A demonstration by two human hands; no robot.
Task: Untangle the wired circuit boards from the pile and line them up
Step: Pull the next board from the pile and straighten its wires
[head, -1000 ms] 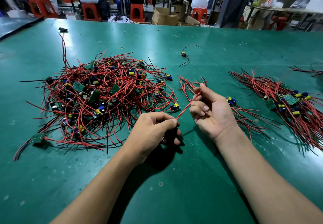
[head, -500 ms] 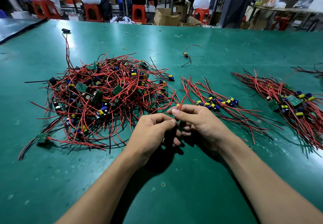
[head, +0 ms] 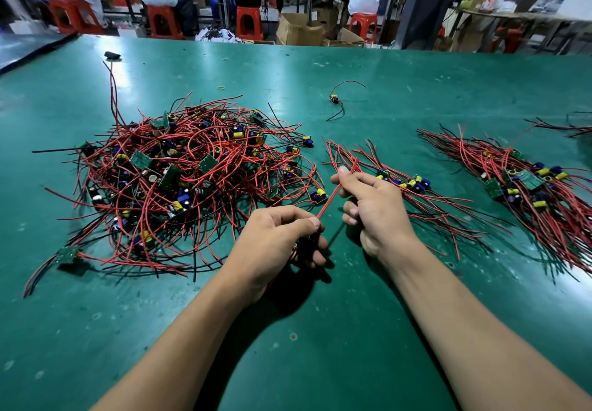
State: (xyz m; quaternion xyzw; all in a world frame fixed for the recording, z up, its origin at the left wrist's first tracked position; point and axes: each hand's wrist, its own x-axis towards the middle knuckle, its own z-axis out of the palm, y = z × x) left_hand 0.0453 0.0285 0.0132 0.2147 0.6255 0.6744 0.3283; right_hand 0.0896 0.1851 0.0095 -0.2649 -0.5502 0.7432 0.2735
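Between pile (head: 192, 179) and sorted row (head: 413, 186): left hand (head: 275, 240) grips red wire (head: 330, 199), right hand (head: 374, 208) pinches same wire farther along.

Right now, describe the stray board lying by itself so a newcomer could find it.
On the green table, find the big tangled pile at left. Beyond its far right edge, near the table's middle, lies one small board. Unlike all others, it lies alone, touching no bundle, its red wire arching to the right.

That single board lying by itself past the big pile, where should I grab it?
Pinch the lone board by its body, from above. It lies apart from the pile with nothing over it, and its thin wires curl away sideways.
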